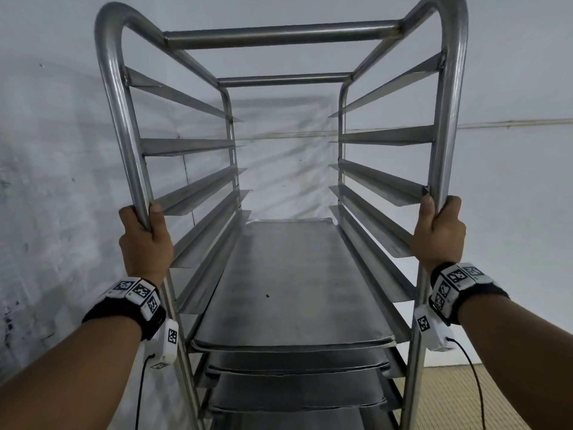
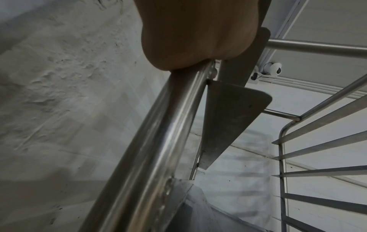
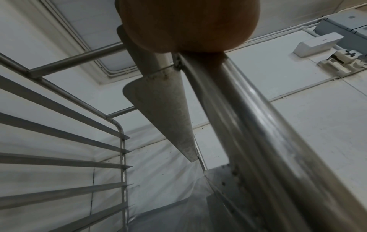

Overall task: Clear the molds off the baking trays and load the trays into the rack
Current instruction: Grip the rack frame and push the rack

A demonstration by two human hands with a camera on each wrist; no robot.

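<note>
Rack (image 1: 280,35) stood straight ahead against a pale, rough-textured wall (image 1: 46,150): brushed stainless round tubing, front posts bent over in smooth curves at the top, round crossbars between. Flat angled sheet-metal runners (image 1: 186,147) lined both sides, ends tapering to points, upper ones bare. Left hand (image 1: 145,243) gripped the near left post, fingers curled round the tube, thumb on the inner side. Right hand (image 1: 440,234) gripped the near right post the same way, thumb up along the tube. Baking trays (image 1: 291,274) sat on the lower runners, stacked level over level: dull grey flat rectangular sheets with rolled rims and rounded corners, top one scuffed, with a small dark speck. At least four levels showed, the lowest cut off by the frame edge. Left wrist view: shiny tube with weld beads, a runner's rounded-corner underside. Right wrist view: runner underside speckled with rust-like spots. Tan tiled floor (image 1: 459,395) at near right.
</note>
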